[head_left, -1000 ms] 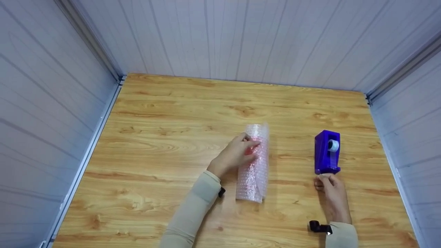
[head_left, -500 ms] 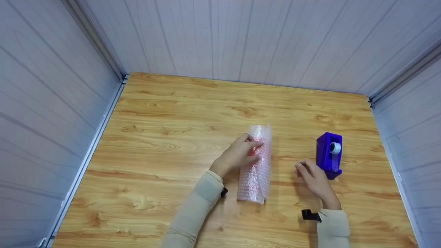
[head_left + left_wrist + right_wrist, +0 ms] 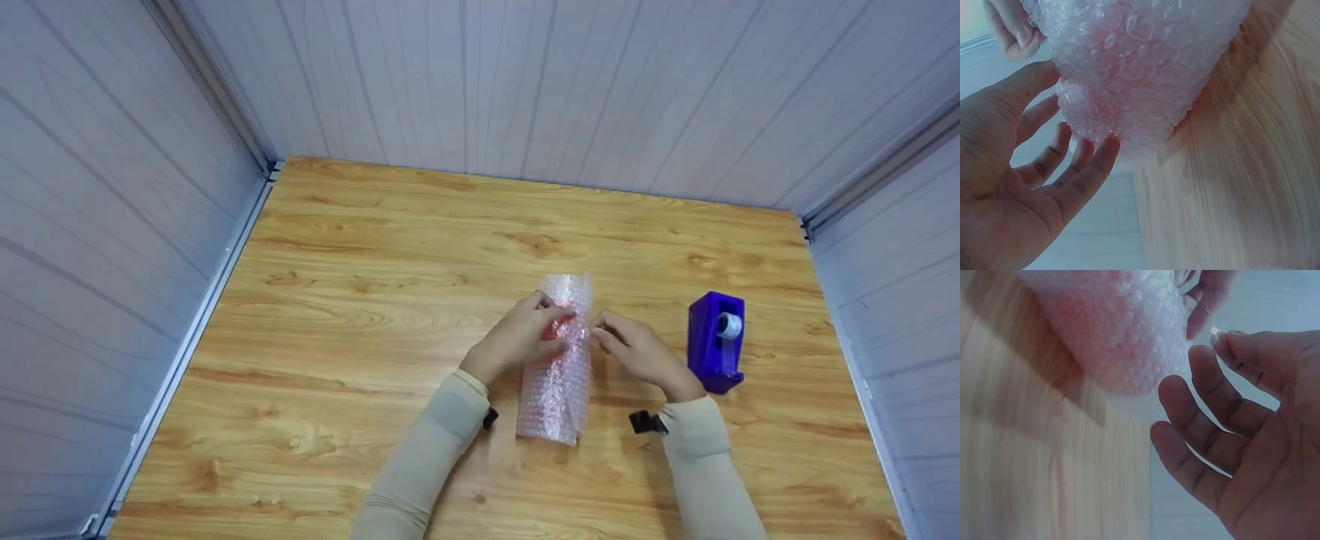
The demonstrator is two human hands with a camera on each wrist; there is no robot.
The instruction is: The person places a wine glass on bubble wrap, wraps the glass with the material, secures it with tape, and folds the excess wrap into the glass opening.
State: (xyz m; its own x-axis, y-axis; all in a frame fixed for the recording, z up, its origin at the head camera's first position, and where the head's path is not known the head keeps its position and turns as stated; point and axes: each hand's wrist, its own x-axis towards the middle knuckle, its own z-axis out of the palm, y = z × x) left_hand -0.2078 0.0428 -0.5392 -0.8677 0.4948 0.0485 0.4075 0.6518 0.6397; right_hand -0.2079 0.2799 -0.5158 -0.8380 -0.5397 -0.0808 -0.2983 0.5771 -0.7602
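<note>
A roll of bubble wrap [image 3: 551, 401] with something red showing through it lies lengthwise on the table. My left hand [image 3: 511, 339] holds it from the left, thumb and bent fingers against the wrap; in the left wrist view the fingertips [image 3: 1107, 147] touch the bubbles. My right hand [image 3: 639, 354] is at the roll's right side, near the wrap's loose edge. In the right wrist view its thumb and forefinger pinch a small piece of clear tape [image 3: 1216, 329], while the other fingers are spread and loosely bent.
A blue tape dispenser [image 3: 703, 349] with a white-cored tape roll stands to the right, beyond my right forearm. Pale panel walls [image 3: 495, 90] enclose the wooden table [image 3: 360, 247] at the back and both sides.
My right hand has moved left from the front of the tape dispenser to the roll's right side, carrying the tape piece. My left hand has stayed on the bubble wrap.
</note>
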